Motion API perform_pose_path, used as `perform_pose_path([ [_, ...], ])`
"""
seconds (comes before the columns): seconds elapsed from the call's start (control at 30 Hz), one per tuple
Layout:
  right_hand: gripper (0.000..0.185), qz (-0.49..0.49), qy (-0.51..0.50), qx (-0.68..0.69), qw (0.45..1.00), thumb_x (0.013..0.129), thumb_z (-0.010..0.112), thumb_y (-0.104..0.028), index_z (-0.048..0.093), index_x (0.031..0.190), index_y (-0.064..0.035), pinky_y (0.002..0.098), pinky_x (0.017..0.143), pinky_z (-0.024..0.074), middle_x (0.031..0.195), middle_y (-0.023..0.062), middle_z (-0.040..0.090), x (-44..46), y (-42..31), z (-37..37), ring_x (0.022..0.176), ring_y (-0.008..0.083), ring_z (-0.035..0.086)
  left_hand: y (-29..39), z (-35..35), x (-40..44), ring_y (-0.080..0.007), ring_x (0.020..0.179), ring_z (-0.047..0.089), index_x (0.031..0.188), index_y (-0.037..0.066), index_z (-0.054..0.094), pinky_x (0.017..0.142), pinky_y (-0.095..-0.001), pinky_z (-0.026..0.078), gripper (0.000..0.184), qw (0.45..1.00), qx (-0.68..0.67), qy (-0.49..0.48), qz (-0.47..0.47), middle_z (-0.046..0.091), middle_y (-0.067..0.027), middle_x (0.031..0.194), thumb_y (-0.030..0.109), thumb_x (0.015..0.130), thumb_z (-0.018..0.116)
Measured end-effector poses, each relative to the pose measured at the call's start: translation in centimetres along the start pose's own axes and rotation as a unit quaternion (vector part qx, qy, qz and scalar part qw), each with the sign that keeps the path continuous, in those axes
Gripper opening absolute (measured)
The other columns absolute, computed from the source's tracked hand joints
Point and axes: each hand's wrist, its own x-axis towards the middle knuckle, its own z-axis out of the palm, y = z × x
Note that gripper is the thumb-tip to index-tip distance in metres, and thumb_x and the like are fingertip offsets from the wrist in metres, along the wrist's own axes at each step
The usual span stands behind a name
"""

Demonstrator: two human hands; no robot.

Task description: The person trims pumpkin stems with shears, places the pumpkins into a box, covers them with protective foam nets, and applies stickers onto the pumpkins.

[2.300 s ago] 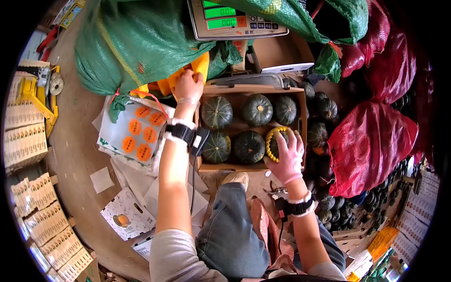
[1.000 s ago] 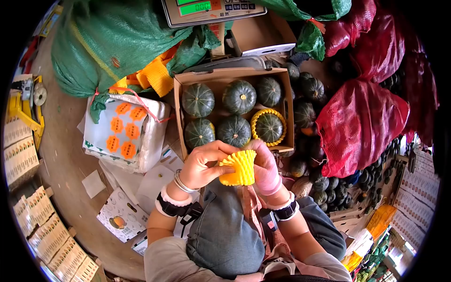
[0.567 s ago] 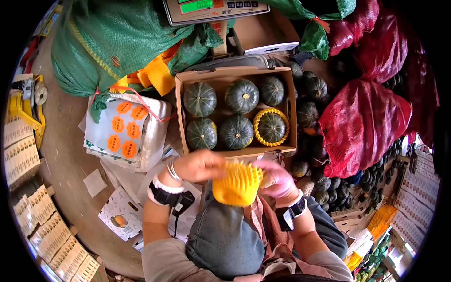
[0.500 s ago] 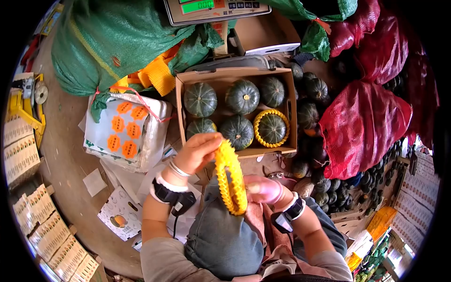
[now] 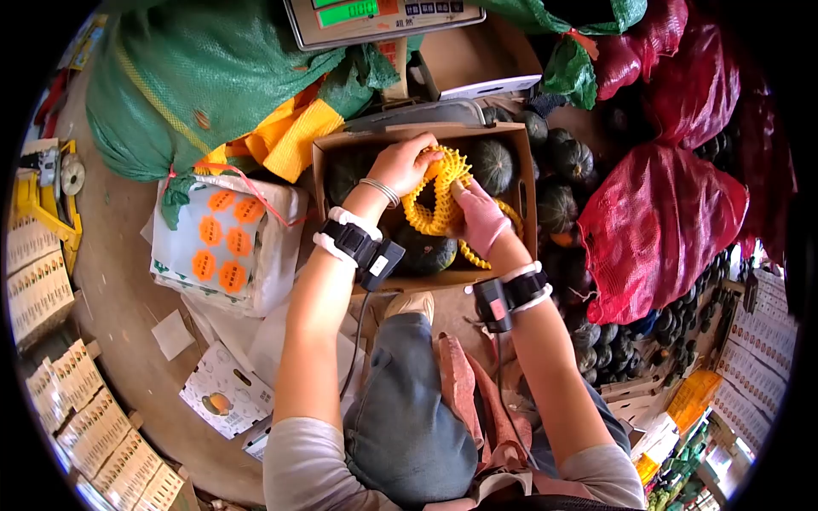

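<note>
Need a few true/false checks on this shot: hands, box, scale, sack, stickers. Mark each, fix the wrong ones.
1. The left hand and right hand both grip one yellow net. True.
2. Both hands are over the red sack. False: they are over the cardboard box.
3. The red sack lies to the right of the cardboard box. True.
4. The scale's screen is dark. False: the screen is lit green.
5. Orange stickers show left of the cardboard box. True.
</note>
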Motion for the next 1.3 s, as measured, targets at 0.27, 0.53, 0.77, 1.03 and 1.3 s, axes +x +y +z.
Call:
perform_pose_path([
  [0.27, 0.018, -0.427, 0.031, -0.354, 0.831, 0.093, 0.050, -0.015, 0.049, 0.106, -0.0026, 0.0342, 0.071, 0.0438, 0.082, 0.0183, 0.049, -5.4, 1.4, -0.8, 0.076, 0.0266, 0.052, 4.7, -3.6, -8.1, -0.0340, 0.072, 0.053, 0.094, 0.005, 0.054, 0.065, -0.0382, 0.043, 0.015, 0.993, -0.058, 0.102, 0.017, 0.054, -0.0165, 0.080, 0.017, 0.089, 0.060],
  [0.53, 0.018, -0.445, 0.053, -0.337, 0.828, 0.093, 0.051, -0.014, 0.052, 0.107, -0.0025, 0.0314, 0.071, 0.0461, 0.084, 0.0166, 0.057, -4.3, 3.2, -2.5, 0.074, 0.0268, 0.056, 4.1, -0.6, -11.4, -0.0206, 0.069, 0.052, 0.094, 0.002, 0.050, 0.066, -0.0276, 0.044, 0.014, 0.972, -0.204, 0.119, -0.016, 0.053, -0.0110, 0.080, 0.013, 0.090, 0.059],
  [0.77, 0.016, -0.488, 0.075, -0.327, 0.806, 0.091, 0.055, -0.014, 0.055, 0.100, -0.0021, 0.0302, 0.066, 0.0456, 0.077, 0.0144, 0.056, -3.3, 3.1, -2.3, 0.069, 0.0255, 0.055, 4.3, -0.7, -10.9, -0.0200, 0.065, 0.053, 0.090, 0.001, 0.052, 0.062, -0.0270, 0.045, 0.015, 0.974, -0.153, 0.166, -0.023, 0.056, -0.0116, 0.078, 0.014, 0.090, 0.060],
  [1.03, 0.013, -0.422, 0.083, -0.288, 0.856, 0.090, 0.058, -0.013, 0.054, 0.092, -0.0009, 0.0266, 0.064, 0.0423, 0.073, 0.0080, 0.049, -3.3, 4.5, -2.2, 0.067, 0.0159, 0.045, 2.3, 0.9, -12.9, -0.0046, 0.064, 0.044, 0.087, 0.002, 0.052, 0.058, -0.0201, 0.040, 0.013, 0.922, -0.311, 0.198, -0.114, 0.051, 0.0030, 0.070, 0.012, 0.092, 0.058],
  [1.3, 0.016, -0.382, 0.231, -0.430, 0.785, 0.094, 0.049, -0.015, 0.052, 0.106, -0.0069, 0.0459, 0.065, 0.0466, 0.080, 0.0237, 0.058, -3.6, 4.3, -1.7, 0.078, 0.0438, 0.057, 3.6, -0.6, -12.4, -0.0154, 0.060, 0.055, 0.097, 0.002, 0.057, 0.058, -0.0286, 0.046, 0.012, 0.976, 0.024, 0.213, -0.048, 0.059, -0.0084, 0.080, 0.010, 0.089, 0.061],
])
